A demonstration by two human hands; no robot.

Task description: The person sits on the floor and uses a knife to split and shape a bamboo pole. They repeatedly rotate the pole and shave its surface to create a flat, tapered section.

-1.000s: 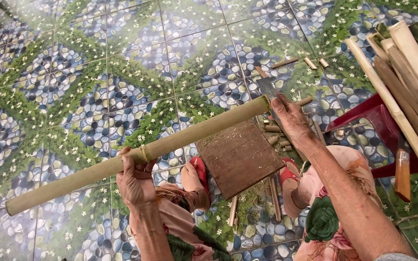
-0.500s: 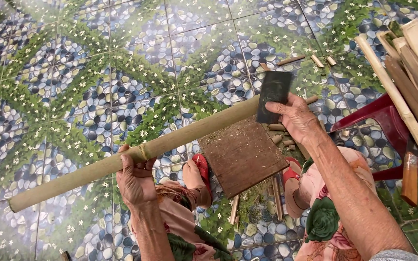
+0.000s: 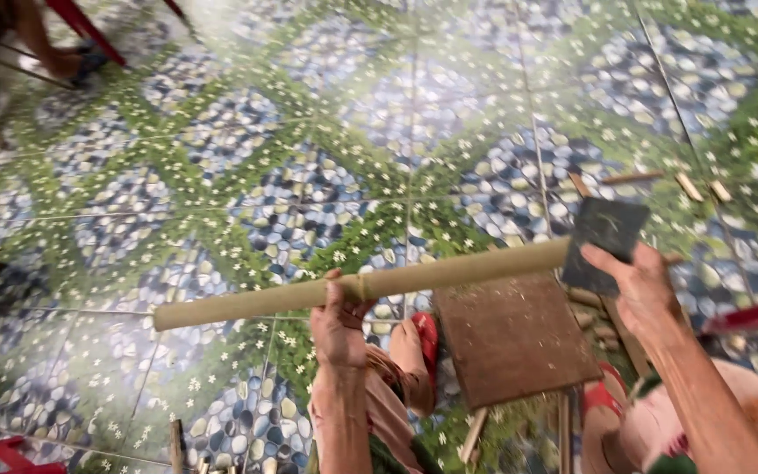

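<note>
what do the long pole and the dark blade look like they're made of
Pole: likely bamboo, pale tan and smooth, with a ring-like node beside the left hand. Blade in the right hand: probably metal, dark, flat, matte and rectangular; blur leaves it uncertain.

Head camera looks steeply down, close over the tiled floor.

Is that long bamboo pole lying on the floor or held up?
Held up. The bamboo pole runs level above the tiled floor, the left hand grips it mid-length, and its far end meets the dark blade in the right hand.
</note>
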